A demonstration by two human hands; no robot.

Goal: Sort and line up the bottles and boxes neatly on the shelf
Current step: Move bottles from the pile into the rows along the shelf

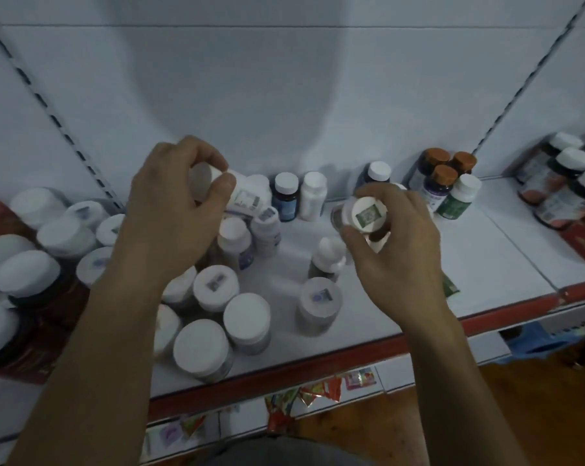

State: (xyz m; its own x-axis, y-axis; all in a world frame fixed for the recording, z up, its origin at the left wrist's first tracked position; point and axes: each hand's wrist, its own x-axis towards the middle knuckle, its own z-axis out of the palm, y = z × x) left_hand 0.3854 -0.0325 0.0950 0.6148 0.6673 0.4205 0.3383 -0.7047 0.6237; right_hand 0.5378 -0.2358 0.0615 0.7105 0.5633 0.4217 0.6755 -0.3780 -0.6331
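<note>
Sideways, white bottle (242, 195) in left hand (173, 210).

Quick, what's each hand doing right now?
Left hand: holds a tilted white bottle.
Right hand: holds a bottle with a stickered cap.

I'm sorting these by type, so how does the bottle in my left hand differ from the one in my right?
The left hand holds the left bottle sideways, barcoded side label showing; the right hand aims the right bottle cap-first at the camera. The right bottle's cap bears a green sticker; the left bottle's visible end looks plain white. Both are gripped above the shelf.
</note>
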